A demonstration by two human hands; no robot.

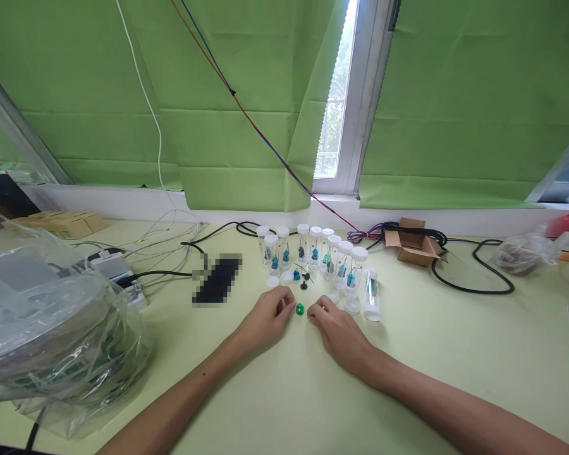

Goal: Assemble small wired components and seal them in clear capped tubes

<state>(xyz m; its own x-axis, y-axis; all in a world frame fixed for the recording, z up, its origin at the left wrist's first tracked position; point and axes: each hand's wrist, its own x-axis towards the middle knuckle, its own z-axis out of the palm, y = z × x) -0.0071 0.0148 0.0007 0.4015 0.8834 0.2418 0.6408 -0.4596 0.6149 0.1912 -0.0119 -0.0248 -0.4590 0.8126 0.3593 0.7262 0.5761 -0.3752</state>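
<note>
A small shiny green piece (300,309) stands on the table between my two hands, close to the fingertips of each. My left hand (269,314) rests to its left with the fingers curled in, and nothing shows in them. To the right, my right hand (336,330) lies with bent fingers drawn together, also with nothing visible in them. Just beyond are a small blue piece (296,275) and a black piece (304,285), among thin metal stems. Several clear tubes with white caps (315,246) stand behind, holding blue or dark pieces on bent stems.
A capped clear tube (372,296) stands at the right of the group. Loose white caps (287,277) lie nearby. A plastic-wrapped bundle (66,335) fills the left side. Beyond are a power strip (118,272), black cable (478,289) and an opened cardboard box (415,248).
</note>
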